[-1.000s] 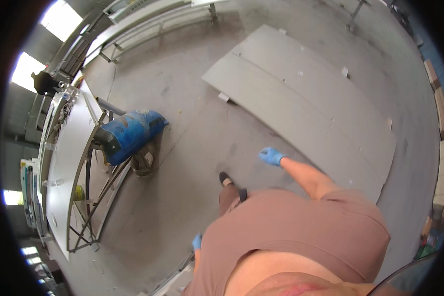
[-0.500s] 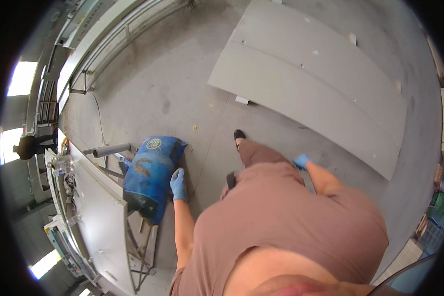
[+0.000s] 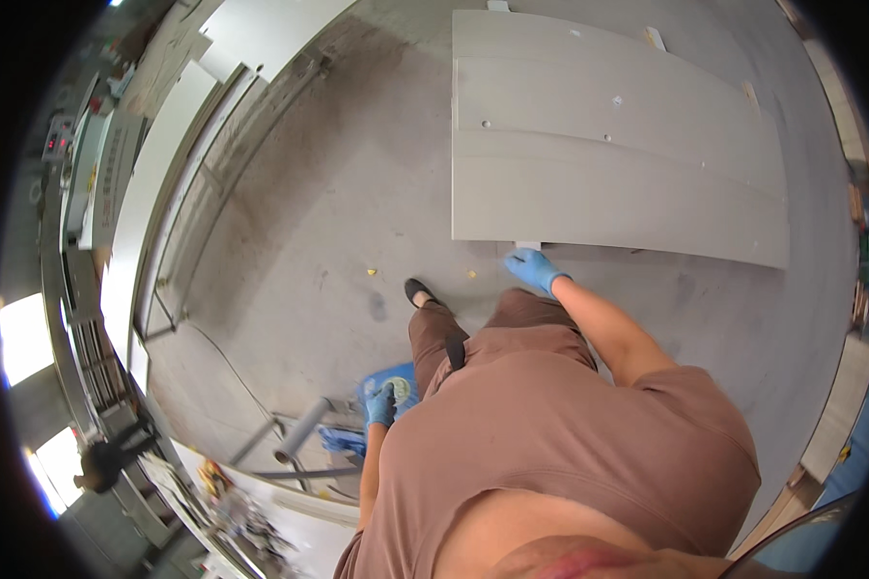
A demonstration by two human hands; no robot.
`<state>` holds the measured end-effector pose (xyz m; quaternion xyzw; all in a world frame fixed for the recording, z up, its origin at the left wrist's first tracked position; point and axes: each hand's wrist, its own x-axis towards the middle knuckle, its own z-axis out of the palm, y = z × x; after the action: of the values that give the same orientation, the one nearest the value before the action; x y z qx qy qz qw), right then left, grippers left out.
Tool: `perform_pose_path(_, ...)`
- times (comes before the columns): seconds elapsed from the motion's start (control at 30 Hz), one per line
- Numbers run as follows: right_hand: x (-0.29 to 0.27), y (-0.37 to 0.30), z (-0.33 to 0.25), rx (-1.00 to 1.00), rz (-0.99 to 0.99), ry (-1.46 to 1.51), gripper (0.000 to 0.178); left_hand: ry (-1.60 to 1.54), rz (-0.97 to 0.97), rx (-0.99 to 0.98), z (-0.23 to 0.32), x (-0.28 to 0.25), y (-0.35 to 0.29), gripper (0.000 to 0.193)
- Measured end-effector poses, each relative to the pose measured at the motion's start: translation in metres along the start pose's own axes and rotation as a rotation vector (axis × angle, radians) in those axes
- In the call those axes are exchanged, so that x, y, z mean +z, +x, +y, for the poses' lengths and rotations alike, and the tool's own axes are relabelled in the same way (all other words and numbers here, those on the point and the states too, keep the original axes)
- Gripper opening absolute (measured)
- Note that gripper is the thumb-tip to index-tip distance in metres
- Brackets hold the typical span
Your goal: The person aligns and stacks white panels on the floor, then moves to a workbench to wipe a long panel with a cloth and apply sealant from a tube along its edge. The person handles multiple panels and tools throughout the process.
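The brown-clothed torso (image 3: pixel 550 425) is filling the foreground. The left hand (image 3: pixel 381 405) is hanging beside it with fingers partly bent, overlapping the blue bag (image 3: pixel 401 374); contact, or anything held, cannot be told. The right hand (image 3: pixel 536 268) is reaching forward, loosely curled, showing no held object, though its palm is facing away from view. It is hovering, in this view, just below the white block (image 3: pixel 528 246) at the near edge of the grey panels (image 3: pixel 608 188), which are lying low over the floor.

Compared with half a second earlier, the body is facing further left: the bag, then largely exposed, is now showing only in part, and the right hand is standing out ahead of the torso. This is apparently leaving the bag close by the left side. Farther off, a dark figure (image 3: pixel 106 466), probably a co-worker, is blurring near the dark rim.
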<state>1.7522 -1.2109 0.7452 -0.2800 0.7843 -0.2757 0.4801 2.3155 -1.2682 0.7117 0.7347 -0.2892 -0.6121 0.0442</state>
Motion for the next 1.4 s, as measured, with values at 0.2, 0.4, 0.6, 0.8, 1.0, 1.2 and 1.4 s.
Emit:
perform_pose_path(0.2, 0.043, 0.02, -0.021, 0.375, 0.016, -0.042, 0.042, 0.194, 0.089, 0.211, 0.299, -0.04, 0.125, 0.019)
perform_pose_path(0.4, 0.089, 0.104, -0.028, 0.562, 0.203, 0.289, 0.045, 0.357, -0.079, 0.344, 0.529, 0.061, 0.198, 0.035)
perform_pose_path(0.6, 0.099, 0.279, -0.073, 0.568, 0.252, 0.385, 0.047, 0.577, -0.298, 0.391, 0.667, 0.198, 0.271, 0.039)
perform_pose_path(0.8, 0.055, 0.449, -0.1, 0.554, 0.349, 0.444, 0.043, 0.676, -0.48, 0.29, 0.744, 0.368, 0.427, 0.036)
perform_pose_path(1.0, 0.066, 0.605, -0.029, 0.552, 0.626, 0.601, 0.037, 0.703, -0.655, 0.258, 0.778, 0.563, 0.622, 0.049)
perform_pose_path(1.2, 0.067, 0.744, 0.064, 0.558, 0.734, 1.048, 0.036, 0.833, -0.703, 0.237, 0.784, 0.709, 0.745, 0.061)
perform_pose_path(1.4, 0.053, 0.813, 0.106, 0.578, 0.677, 1.084, 0.049, 0.657, -0.845, 0.154, 0.78, 0.794, 0.825, 0.078)
